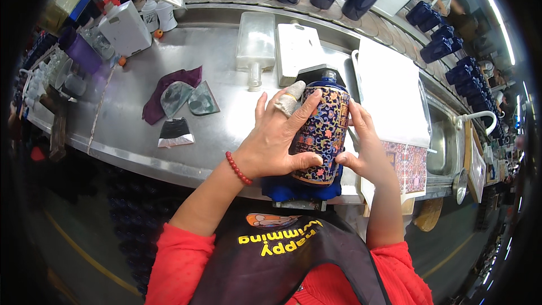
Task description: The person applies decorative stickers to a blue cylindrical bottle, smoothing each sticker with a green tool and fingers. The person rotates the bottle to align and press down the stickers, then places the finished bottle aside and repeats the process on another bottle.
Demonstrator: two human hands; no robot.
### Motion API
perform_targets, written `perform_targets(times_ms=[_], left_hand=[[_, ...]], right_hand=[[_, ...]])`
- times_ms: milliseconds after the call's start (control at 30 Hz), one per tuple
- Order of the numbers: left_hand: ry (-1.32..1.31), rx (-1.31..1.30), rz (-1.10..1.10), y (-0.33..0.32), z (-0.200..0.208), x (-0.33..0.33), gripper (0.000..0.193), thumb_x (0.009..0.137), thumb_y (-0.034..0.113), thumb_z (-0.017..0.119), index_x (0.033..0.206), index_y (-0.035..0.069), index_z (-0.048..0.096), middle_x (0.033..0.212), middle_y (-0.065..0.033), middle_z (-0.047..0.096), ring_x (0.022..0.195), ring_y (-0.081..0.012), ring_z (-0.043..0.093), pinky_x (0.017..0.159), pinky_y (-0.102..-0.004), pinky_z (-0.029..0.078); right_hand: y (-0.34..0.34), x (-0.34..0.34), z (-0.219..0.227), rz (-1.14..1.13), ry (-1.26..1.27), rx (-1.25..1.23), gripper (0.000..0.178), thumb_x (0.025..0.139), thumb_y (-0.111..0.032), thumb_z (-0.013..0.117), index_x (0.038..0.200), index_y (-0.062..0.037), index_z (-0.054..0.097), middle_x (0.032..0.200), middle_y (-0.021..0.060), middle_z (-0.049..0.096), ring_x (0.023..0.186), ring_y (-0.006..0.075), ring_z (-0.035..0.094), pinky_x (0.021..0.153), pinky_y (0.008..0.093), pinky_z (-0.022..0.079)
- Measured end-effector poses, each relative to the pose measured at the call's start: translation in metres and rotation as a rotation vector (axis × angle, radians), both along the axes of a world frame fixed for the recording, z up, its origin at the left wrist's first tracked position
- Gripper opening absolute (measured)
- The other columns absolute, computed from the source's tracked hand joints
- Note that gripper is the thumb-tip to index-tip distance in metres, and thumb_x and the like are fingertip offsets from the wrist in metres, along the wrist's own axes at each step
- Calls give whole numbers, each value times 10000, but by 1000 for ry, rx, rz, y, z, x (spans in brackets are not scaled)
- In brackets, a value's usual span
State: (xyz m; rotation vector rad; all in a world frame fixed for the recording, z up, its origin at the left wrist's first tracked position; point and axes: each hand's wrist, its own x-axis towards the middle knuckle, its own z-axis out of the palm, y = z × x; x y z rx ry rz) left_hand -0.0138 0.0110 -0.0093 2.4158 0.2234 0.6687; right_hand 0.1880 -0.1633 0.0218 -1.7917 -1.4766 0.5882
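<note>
In the head view, the person has a patterned bottle (326,130) in front of them, at the near edge of the counter (217,48). It is dark blue, with a coat of bright swirls and flowers. Its blue neck (329,77) points to the far side. Whether it lies down or leans cannot be told. A blue thing (302,189) shows just under its near end.

The left hand (268,149) and the right hand (367,147) are clasped on the bottle, one on each side. Their fingers lie along it, and both thumbs press near its bottom. The left hand has a grey wrap (288,101) on one finger.

The bottle looks hard and smooth, maybe glass or china. It is likely a bit heavy, slippery if wet, and easy to break if dropped. The pattern may be thin and could wrinkle if rubbed hard. The good places to take hold seem to be the two sides, with flat, soft fingers, or the bare neck.

To the left are a purple cloth (160,101) and a small black and silver piece (176,133). On the far side stand a white jug (298,48) and a clear bottle (256,39). Patterned sheets (415,170) lie to the right.
</note>
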Motion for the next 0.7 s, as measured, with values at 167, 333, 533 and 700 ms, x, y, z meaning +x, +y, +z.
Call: perform_targets(times_ms=[167,333,533,700], left_hand=[[-9,-8,12,1,4,0,1126,757,734,715,1620,176,255,1572,-243,332,1470,-447,290,1177,-661,94],[4,12,9,3,8,1,1146,745,737,721,1622,170,248,1540,-230,376,1442,-440,328,1169,-669,123],[56,17,3,4,11,0,1173,738,760,706,1624,151,236,1531,-229,381,1431,-441,343,1163,-675,138],[19,6,4,5,8,2,1177,742,779,686,1626,153,227,1547,-234,365,1449,-440,330,1165,-675,132]], right_hand=[[0,1,1,2,-36,-2,1179,723,-613,831,1605,-62,274,1555,202,329,1377,354,459,1134,456,417],[3,1,6,8,-56,-11,1188,722,-620,823,1607,-57,266,1539,200,361,1368,340,465,1126,451,422],[3,-6,12,-37,-7,-55,1317,693,-757,762,1603,21,211,1503,207,421,1280,285,495,1126,432,381],[5,-5,15,-42,-44,-99,1343,669,-761,770,1608,11,200,1477,199,447,1267,286,503,1117,431,390]])
